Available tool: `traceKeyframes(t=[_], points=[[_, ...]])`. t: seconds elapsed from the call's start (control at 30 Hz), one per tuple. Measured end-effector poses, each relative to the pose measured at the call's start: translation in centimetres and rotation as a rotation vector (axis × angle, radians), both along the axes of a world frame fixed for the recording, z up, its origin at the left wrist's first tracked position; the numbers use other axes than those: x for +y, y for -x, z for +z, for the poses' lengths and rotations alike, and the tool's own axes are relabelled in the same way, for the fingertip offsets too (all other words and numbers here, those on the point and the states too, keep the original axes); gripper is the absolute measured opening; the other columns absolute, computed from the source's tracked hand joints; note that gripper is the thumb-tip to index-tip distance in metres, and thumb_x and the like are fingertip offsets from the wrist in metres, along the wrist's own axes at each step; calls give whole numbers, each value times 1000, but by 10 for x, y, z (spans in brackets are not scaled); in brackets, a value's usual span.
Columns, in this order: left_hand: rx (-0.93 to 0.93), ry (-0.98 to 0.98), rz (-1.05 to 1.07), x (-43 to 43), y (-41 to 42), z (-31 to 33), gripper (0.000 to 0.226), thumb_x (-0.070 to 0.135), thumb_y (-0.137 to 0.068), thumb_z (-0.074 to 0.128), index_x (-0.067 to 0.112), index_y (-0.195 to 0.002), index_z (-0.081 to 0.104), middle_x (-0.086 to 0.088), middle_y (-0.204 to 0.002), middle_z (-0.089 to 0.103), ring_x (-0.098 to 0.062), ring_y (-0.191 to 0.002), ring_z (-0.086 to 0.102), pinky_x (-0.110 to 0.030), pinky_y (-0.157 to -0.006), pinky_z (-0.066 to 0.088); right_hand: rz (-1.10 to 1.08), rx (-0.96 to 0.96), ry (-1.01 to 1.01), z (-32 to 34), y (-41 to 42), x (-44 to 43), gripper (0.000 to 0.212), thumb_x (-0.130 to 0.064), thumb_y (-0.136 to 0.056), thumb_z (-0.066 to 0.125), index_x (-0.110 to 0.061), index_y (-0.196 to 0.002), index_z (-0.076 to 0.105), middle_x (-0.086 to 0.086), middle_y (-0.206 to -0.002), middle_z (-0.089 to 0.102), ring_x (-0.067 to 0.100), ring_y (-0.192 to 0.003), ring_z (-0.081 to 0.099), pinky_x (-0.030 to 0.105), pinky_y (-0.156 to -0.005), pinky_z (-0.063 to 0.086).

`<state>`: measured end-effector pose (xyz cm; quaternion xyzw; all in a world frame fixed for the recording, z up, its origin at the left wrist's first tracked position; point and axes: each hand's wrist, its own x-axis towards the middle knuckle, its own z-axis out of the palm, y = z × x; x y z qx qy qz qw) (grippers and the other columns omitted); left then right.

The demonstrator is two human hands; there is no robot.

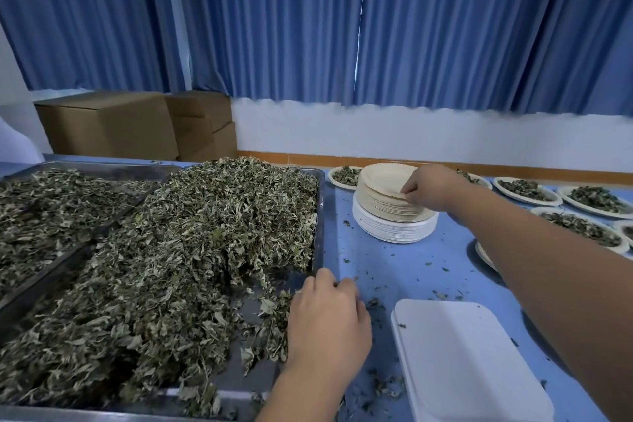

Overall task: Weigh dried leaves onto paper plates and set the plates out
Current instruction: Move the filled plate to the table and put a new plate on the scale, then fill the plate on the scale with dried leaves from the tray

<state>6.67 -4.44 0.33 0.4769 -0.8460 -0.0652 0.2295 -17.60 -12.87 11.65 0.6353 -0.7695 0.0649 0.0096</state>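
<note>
The top paper plate (pixel 383 177) is pinched at its rim by the right hand (pixel 428 187) on the stack (pixel 394 226) (tan over white), right of the tray (pixel 322 216) heaped with dried leaves (pixel 205 233). The left hand (pixel 329 319) is curled over the tray's right rim; its grasp cannot be told.

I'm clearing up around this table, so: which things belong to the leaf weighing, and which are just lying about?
Job: dried leaves, metal tray, stack of paper plates, top plate pinched by right hand, filled plates, white tray.
Lying about: cardboard boxes, blue curtains, leaf scraps on table.
</note>
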Motion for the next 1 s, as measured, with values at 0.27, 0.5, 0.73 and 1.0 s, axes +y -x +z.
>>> traceKeyframes(t=[0.27,0.5,0.73,1.0], points=[[44,-14,4,-3,-1,0,28,37,-98,41,25,-116,58,5,-110,45,-15,-105,43,-29,-92,41,29,53,151,6,4,23,20,-12,-91,54,0,-97,68,22,-96,63,38,-94,56,45,-80,50],[59,-6,13,-5,-2,1,25,36,-97,44,26,-112,60,4,-110,47,-16,-103,45,-30,-86,43,222,-103,370,-28,-18,134,19,-12,-92,62,-13,-106,74,-7,-90,59,12,-79,55,18,-67,33],[95,-43,8,-2,-5,-1,24,34,-96,47,27,-114,62,5,-111,48,-16,-107,45,-33,-91,44,237,-70,181,-60,-33,246,24,-16,-91,63,-22,-112,73,-12,-102,61,13,-78,63,31,-68,51],[137,-58,-38,14,-10,-2,21,34,-97,49,27,-111,62,9,-107,44,-14,-100,49,-35,-93,41,189,-9,39,-79,-37,284,31,-34,-101,40,-42,-126,56,-25,-119,46,2,-97,54,23,-81,45]])
